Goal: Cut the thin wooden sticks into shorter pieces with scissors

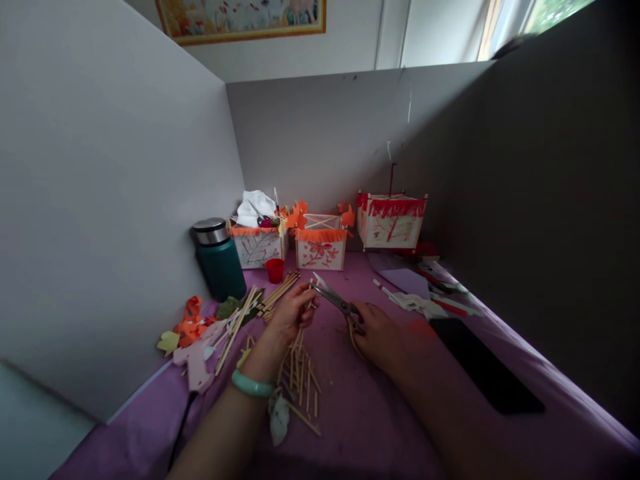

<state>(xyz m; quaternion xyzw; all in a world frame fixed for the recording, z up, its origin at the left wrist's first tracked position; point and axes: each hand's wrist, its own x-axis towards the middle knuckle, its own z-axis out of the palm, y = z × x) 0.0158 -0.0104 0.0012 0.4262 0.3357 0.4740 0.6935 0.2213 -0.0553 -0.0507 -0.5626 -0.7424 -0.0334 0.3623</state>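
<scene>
My left hand [295, 310] is closed around a thin wooden stick [311, 284], whose tip pokes up past the fingers. In my right hand [374, 330] is a pair of scissors [336, 300], with the blades apart and reaching toward the stick's upper end. Whether the blades touch the stick I cannot tell. Below my left hand, several loose wooden sticks [303, 380] lie in a pile on the purple cloth [350, 413]. A bundle of longer sticks [283, 290] rests just beyond that hand.
Decorated paper lanterns [321, 253] stand along the back panel, and another lantern [393, 227] is at the right. On the left are a green bottle [220, 267], a pink glue gun [197, 367] and a red cup [275, 271]. A black phone-like slab [485, 367] lies at right.
</scene>
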